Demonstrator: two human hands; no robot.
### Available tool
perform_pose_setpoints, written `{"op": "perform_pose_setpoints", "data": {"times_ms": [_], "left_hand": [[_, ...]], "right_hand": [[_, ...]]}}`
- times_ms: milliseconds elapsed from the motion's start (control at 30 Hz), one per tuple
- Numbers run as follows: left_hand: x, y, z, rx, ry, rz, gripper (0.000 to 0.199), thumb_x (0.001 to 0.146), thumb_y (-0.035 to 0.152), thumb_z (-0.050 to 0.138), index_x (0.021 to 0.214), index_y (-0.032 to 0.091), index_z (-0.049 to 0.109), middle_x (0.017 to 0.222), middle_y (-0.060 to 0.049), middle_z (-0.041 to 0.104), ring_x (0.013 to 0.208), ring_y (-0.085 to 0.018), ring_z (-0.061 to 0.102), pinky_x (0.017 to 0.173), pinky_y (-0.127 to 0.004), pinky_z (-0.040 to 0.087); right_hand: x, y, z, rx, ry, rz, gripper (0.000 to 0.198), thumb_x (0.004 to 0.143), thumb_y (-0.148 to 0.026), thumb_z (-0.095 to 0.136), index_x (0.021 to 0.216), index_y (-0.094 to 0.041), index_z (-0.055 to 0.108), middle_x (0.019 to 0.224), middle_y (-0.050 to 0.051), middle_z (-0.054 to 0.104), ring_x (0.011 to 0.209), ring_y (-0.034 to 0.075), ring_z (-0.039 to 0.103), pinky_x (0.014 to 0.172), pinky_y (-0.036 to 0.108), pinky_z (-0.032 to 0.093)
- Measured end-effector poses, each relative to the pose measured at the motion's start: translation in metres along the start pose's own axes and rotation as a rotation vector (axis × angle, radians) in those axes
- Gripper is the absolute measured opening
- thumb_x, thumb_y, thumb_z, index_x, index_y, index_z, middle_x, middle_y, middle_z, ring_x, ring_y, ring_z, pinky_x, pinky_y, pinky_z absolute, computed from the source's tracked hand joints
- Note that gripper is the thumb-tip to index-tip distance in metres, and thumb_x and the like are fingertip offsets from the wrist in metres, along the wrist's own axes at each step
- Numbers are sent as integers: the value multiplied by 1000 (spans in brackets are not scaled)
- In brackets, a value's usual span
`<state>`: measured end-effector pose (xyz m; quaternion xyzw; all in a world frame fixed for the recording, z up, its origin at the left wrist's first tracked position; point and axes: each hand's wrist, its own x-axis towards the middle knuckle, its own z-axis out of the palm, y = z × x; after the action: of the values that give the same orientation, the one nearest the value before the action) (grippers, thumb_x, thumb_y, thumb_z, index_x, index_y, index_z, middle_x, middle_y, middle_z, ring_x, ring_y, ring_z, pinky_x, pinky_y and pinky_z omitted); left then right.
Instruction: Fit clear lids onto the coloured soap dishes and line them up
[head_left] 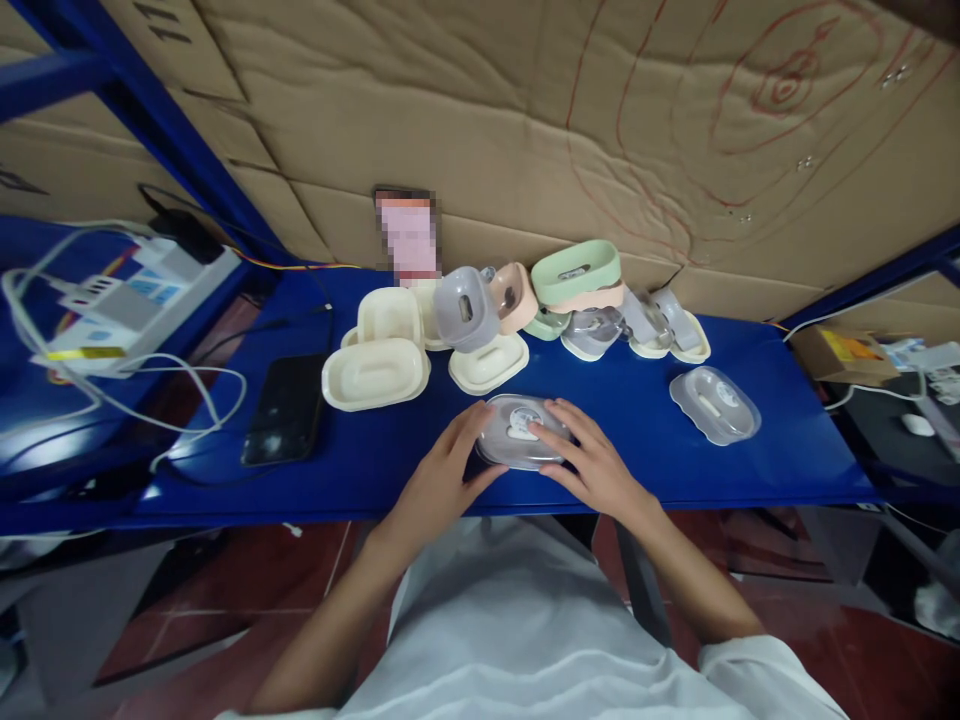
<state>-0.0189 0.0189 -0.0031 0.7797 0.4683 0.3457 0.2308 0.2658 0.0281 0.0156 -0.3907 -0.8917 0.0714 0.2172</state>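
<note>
Holding a grey lidded case [520, 432] at the blue table's [787, 460] near edge: left hand [444, 478] and right hand [586, 460] clasp its sides, fingers curled on. Lid looks seated. Cream, green and clear cases [480, 320] piled behind look unsorted; one clear case [714, 404] lies apart.

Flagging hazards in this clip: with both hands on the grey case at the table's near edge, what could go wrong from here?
1. The grey case sits near the blue table's front edge; a slip by the left hand or right hand could send it off.
2. The heap of cases behind looks loosely stacked; a bump may topple the green case.
</note>
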Motion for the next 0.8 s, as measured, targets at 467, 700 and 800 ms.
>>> {"op": "perform_pose_setpoints", "data": {"times_ms": [467, 700, 800], "left_hand": [[-2, -3, -1, -4, -86, 6, 67, 105, 42, 68, 164, 35, 38, 162, -9, 55, 148, -27, 58, 123, -45, 52], [-2, -2, -1, 61, -112, 41, 49, 110, 41, 60, 157, 32, 51, 162, -9, 55, 148, -27, 58, 122, -47, 53], [-2, -4, 0, 87, -93, 80, 43, 110, 38, 59, 152, 30, 57, 160, -9, 57, 146, -27, 60, 121, -47, 55]], "right_hand": [[-22, -3, 0, -84, 29, 8, 78, 103, -40, 71, 172, -34, 34, 172, 12, 43, 161, 35, 39, 125, 58, 47], [-81, 32, -33, -291, 126, 294, 69, 106, -40, 65, 170, -35, 37, 170, 14, 46, 159, 38, 41, 120, 65, 45], [-98, 52, -46, -405, 182, 389, 66, 107, -41, 62, 169, -34, 40, 170, 15, 46, 159, 42, 40, 120, 70, 41]]}}
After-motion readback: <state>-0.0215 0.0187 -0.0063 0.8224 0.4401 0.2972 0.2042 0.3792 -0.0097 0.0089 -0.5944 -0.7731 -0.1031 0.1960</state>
